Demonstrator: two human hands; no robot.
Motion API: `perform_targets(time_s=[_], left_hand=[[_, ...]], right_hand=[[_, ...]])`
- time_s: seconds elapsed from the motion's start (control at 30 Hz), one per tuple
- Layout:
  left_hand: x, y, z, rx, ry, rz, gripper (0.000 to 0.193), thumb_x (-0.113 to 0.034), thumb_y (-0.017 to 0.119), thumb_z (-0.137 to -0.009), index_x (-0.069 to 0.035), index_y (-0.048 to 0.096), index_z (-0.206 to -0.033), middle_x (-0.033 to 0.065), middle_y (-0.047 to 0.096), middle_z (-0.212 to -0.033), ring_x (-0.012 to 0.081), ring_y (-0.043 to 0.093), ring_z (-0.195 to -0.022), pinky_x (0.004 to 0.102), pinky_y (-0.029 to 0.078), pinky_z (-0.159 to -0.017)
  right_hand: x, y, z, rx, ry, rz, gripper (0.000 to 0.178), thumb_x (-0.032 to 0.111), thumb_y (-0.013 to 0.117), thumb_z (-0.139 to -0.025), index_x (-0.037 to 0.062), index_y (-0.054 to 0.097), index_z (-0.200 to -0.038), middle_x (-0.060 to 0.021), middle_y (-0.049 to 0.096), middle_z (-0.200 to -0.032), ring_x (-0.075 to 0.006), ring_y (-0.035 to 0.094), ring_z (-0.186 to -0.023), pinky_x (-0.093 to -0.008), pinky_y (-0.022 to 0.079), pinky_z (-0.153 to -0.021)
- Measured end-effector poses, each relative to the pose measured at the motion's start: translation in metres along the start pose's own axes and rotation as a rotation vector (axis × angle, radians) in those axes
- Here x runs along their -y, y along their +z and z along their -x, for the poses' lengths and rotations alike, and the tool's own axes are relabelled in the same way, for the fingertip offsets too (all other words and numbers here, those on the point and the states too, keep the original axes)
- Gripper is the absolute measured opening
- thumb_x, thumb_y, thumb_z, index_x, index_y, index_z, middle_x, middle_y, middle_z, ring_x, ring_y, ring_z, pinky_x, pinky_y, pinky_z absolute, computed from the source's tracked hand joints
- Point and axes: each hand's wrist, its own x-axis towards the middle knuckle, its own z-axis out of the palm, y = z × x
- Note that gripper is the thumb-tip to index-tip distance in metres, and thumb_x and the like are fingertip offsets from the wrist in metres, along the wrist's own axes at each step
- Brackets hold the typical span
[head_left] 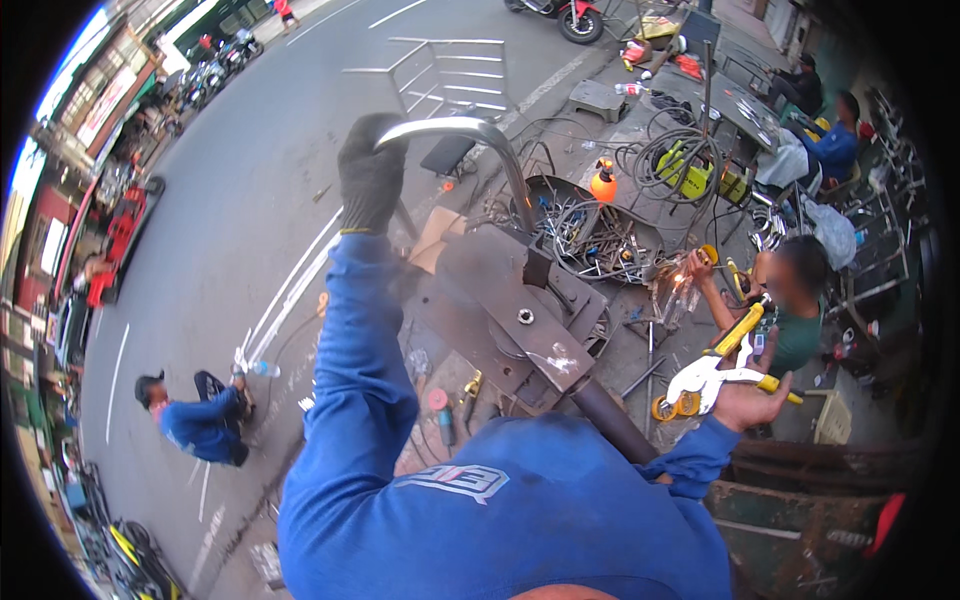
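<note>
street (230,180) behind; tube (512,170) already curved, not yet off the machine (508,300); left hand (372,170) closed around its end, right hand (752,402) half-open at pliers (708,378), grip unclear.

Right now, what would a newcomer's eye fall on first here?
First, the shiny curved metal tube at upper centre, gripped by the gloved left hand. Next, the orange sparks right of centre, near a co-worker in green, and the bright orange bottle beside the heap of metal parts.

Roadside metal workshop: asphalt (230,230), sparks (680,280)
</note>
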Motion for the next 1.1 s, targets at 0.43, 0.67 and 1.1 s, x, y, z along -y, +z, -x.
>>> perform_targets(time_s=[0.43, 0.67, 1.1], left_hand=[[-0.032, 0.001, 0.050, -0.436, -0.287, 0.070, 0.018, -0.017, 0.059, -0.093, -0.005, 0.067, -0.104, 0.0058, 0.064, -0.079, 0.0128, 0.059, -0.068, 0.0275, 0.048, -0.063], [-0.050, -0.016, 0.101, -0.557, -0.322, 0.217, 0.029, -0.029, 0.060, -0.096, -0.003, 0.063, -0.107, 0.0016, 0.059, -0.071, 0.0102, 0.054, -0.063, 0.0256, 0.045, -0.058], [-0.102, -0.064, 0.173, -0.581, -0.658, 1.108, 0.024, -0.001, 0.057, -0.092, -0.004, 0.055, -0.116, 0.0098, 0.058, -0.093, 0.0210, 0.062, -0.081, 0.0329, 0.055, -0.071]], right_hand=[[-0.016, 0.020, 0.002, 0.450, 0.192, -0.040, 0.061, 0.046, 0.044, -0.094, 0.0075, 0.046, -0.140, -0.0105, 0.045, -0.145, -0.0379, 0.033, -0.137, -0.0714, 0.031, -0.103], [-0.033, 0.020, -0.015, 0.342, 0.510, -0.123, 0.060, 0.054, 0.048, -0.091, 0.0119, 0.056, -0.134, -0.0204, 0.041, -0.147, -0.0455, 0.036, -0.134, -0.0669, 0.028, -0.106], [-0.049, 0.007, -0.011, 0.465, 0.836, 0.064, 0.076, 0.063, 0.054, -0.086, 0.0090, 0.048, -0.139, -0.0278, 0.039, -0.142, -0.0449, 0.046, -0.124, -0.0605, 0.039, -0.098]])
